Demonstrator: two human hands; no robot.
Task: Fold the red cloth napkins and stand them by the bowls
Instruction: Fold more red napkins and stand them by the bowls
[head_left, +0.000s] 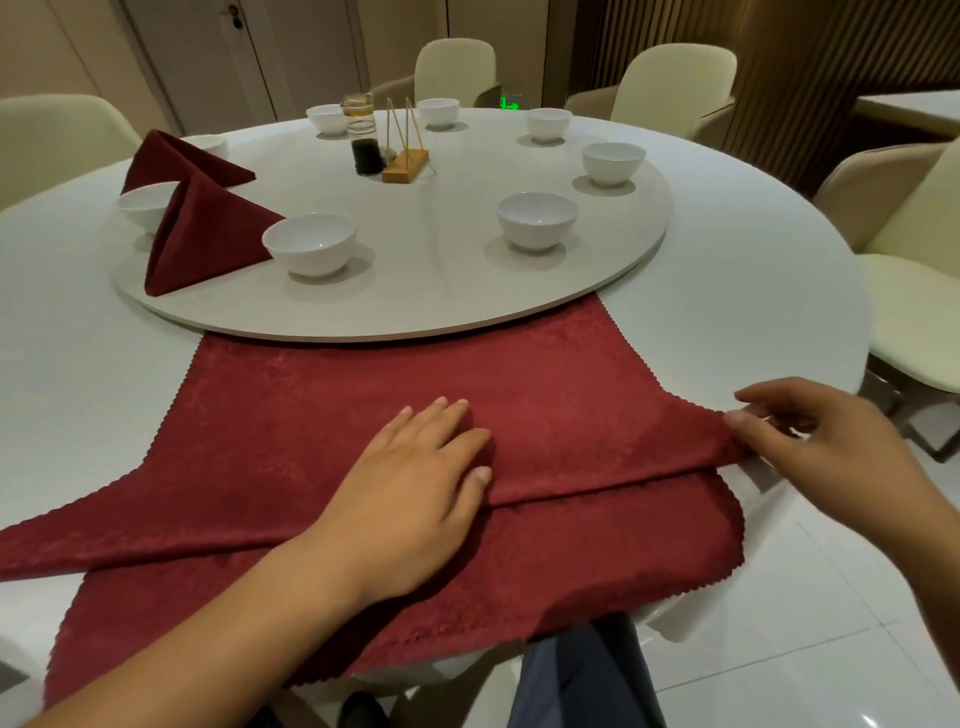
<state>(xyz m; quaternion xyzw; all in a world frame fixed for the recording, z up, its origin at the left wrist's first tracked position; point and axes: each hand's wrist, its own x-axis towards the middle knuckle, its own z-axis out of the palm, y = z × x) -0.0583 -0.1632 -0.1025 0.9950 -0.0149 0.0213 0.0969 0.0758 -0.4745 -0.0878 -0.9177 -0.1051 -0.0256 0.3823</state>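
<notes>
The red napkin (322, 415), a damask-patterned cloth with scalloped hems, lies spread on the white tabletop (78, 364). One layer is folded across it and its near edge hangs over. The left hand (415, 478) presses flat on the fold, fingers (447, 415) straight. The right hand (821, 441) pinches the fold's pointed right corner. Two folded napkins (202, 234) stand as peaked shapes beside glossy white bowls (311, 241) on the round turntable (415, 291).

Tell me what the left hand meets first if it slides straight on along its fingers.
The left hand, flat on the napkin, would likely meet the turntable rim first; depth is unclear.
</notes>
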